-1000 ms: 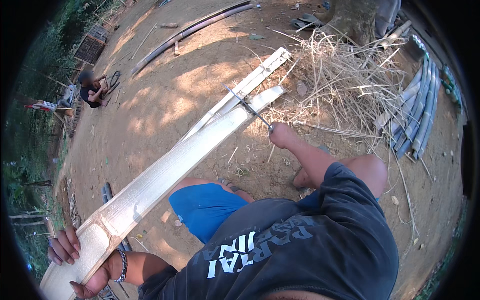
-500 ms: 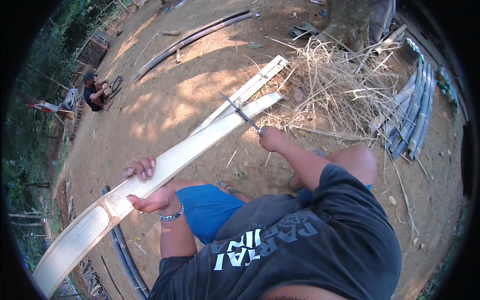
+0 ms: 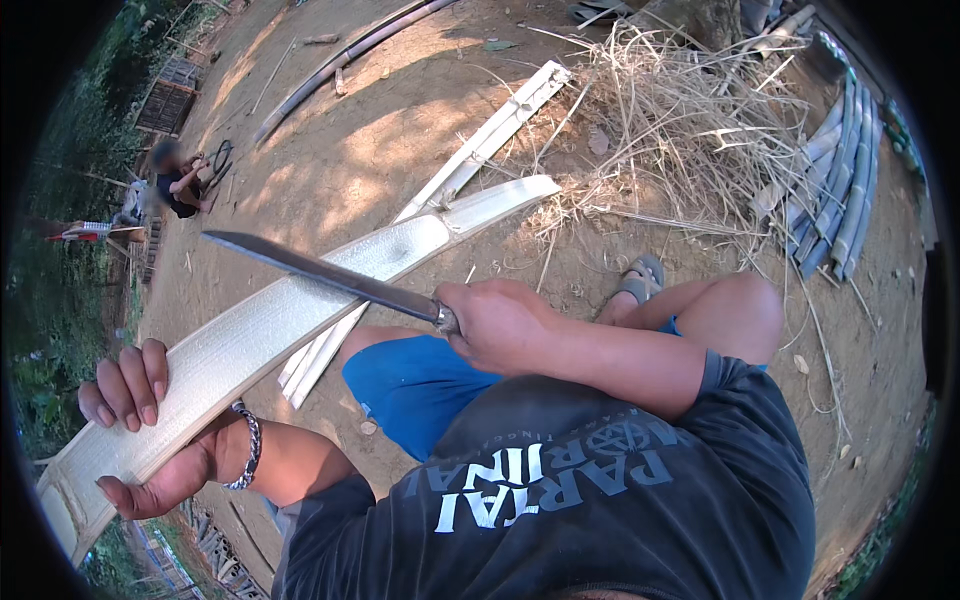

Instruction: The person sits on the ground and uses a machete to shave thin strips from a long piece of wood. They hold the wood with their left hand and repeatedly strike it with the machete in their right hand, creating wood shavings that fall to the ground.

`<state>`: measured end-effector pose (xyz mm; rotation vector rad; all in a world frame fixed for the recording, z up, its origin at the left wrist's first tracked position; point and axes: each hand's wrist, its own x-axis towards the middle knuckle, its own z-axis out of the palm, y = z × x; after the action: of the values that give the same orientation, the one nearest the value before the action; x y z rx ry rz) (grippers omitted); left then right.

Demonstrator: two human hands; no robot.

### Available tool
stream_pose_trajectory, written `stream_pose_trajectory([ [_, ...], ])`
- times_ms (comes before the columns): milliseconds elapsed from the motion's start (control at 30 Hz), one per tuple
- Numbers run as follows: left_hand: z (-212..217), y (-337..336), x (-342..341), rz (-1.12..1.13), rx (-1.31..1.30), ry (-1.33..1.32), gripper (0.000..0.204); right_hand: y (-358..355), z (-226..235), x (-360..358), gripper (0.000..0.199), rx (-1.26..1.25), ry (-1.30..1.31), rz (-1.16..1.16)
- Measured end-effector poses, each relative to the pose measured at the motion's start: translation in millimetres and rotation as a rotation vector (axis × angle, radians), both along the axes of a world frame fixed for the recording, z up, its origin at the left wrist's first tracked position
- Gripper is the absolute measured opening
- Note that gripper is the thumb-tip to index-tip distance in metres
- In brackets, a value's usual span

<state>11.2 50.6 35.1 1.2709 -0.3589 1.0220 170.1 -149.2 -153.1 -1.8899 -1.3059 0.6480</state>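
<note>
A long, pale split bamboo strip (image 3: 245, 340) slants across in front of me, from the lower left up to the shavings, its hollow inner face upward. My left hand (image 3: 185, 472) grips it near the lower-left end, fingers over the far edge and thumb along the near one. My right hand (image 3: 505, 322) is closed around the short handle of a long-bladed knife (image 3: 320, 272). The blade lies across the strip's middle, its tip past the far edge; whether it touches the surface I cannot tell. Narrower bamboo strips (image 3: 470, 160) lie underneath on the ground.
A heap of thin bamboo shavings (image 3: 680, 130) spreads at the far right, beside a stack of bamboo poles (image 3: 840, 190). Another long pole (image 3: 340, 70) lies on the dirt farther off. At the far left a person (image 3: 180, 182) sits low, next to a dark hoop-like thing.
The knife has come back from the strip's far end to its middle, toward me. My left hand has slid or carried the strip down and to the left.
</note>
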Motion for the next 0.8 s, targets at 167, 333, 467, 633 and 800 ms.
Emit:
stream_pose_trajectory([
  [167, 3.3, -23.5, 14.5, 0.030, 0.026, -0.021, 0.049, 0.3, -130.4, 83.3, 0.022, -0.345, 0.105, -0.319],
  [333, -6.6, -21.5, 24.6, 0.088, -0.021, -0.002, 0.044, 4.4, -101.3, 64.8, 0.023, -0.271, 0.153, -0.371],
  [467, -5.8, -18.1, 26.3, 0.057, 0.031, -0.014, 0.046, 3.1, -63.9, 50.2, 0.024, -0.122, 0.066, -0.170],
  [633, 11.2, -16.1, 49.3, 0.053, 0.016, 0.015, 0.043, -11.2, -172.4, 136.3, 0.022, -0.413, 0.142, -0.364],
  [800, 1.4, -10.9, 39.6, 0.106, 0.045, 0.017, 0.046, 10.3, -69.9, 70.9, 0.021, -0.057, 0.073, -0.128],
])
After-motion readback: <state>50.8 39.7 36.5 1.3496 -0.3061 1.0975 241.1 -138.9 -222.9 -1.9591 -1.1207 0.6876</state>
